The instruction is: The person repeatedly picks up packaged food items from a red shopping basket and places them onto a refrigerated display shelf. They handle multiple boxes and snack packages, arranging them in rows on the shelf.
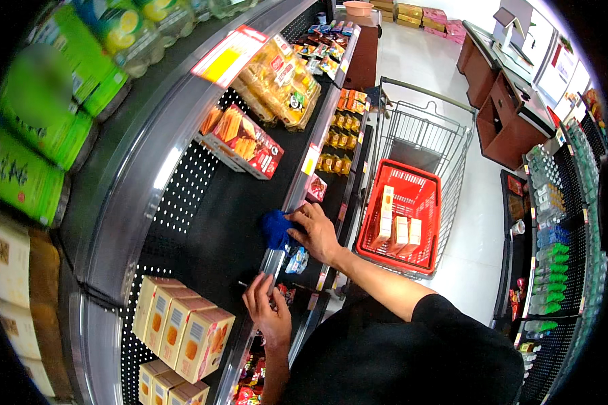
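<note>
My right hand (316, 233) pinches a blue cloth (275, 230) at the front edge of a black store shelf (223, 202). Part of the cloth hangs over the clear price rail (272, 263). Lower along that same rail, my left hand (271, 309) rests its spread fingers on the edge, holding nothing that I can see. Cream snack boxes (202, 344) stand in a row on the shelf, nearest the left hand. Farther up lie a red snack box (245, 144) and bagged bread (283, 83). A blue-and-white packet (297, 260) shows on the shelf below, under the right hand.
To the right, a wire shopping cart (461, 152) carries a red plastic basket (433, 223) with several cream boxes (386, 215) inside. Bottle shelves (555, 283) line the far right, beyond the aisle. Brown counters (511, 111) stand at the upper right. Green cartons (23, 174) fill the shelf at left.
</note>
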Tool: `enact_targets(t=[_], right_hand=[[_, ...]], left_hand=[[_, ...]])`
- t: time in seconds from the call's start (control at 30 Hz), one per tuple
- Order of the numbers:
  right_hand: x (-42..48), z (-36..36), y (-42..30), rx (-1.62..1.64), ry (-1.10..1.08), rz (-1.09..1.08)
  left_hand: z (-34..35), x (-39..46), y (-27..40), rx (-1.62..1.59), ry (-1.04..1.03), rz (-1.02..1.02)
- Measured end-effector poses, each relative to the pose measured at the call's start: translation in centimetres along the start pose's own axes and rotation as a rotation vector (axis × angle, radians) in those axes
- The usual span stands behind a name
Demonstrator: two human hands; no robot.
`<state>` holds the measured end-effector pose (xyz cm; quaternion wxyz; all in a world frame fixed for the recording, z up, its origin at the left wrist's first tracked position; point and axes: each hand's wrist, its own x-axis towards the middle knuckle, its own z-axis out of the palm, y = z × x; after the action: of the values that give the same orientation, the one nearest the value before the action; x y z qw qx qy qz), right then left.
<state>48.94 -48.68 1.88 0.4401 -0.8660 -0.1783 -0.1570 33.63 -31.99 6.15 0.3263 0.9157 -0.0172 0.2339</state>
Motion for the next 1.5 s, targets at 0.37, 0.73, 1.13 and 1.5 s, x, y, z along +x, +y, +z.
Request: enact_targets(t=[0.37,0.73,1.13,1.5], right_hand=[[7.8,-2.9,8.5,-0.068,0.100,0.045],[16.1,-6.3,17.5,-0.117,0.190,0.085],[25.9,-9.2,29.6,-0.195,0.319,0.194],[25.9,-10.0,30.4,-0.313,0.298,0.224]], left_hand=[[4.0,5.4,-0.9,0.396,-0.186,-0.181],[4.9,6.8,0.4,0.636,-0.387,-0.306],[5.4,7.2,1.3,0.702,-0.378,-0.312],[5.1,7.1,0.3,0.638,-0.379,-0.273]])
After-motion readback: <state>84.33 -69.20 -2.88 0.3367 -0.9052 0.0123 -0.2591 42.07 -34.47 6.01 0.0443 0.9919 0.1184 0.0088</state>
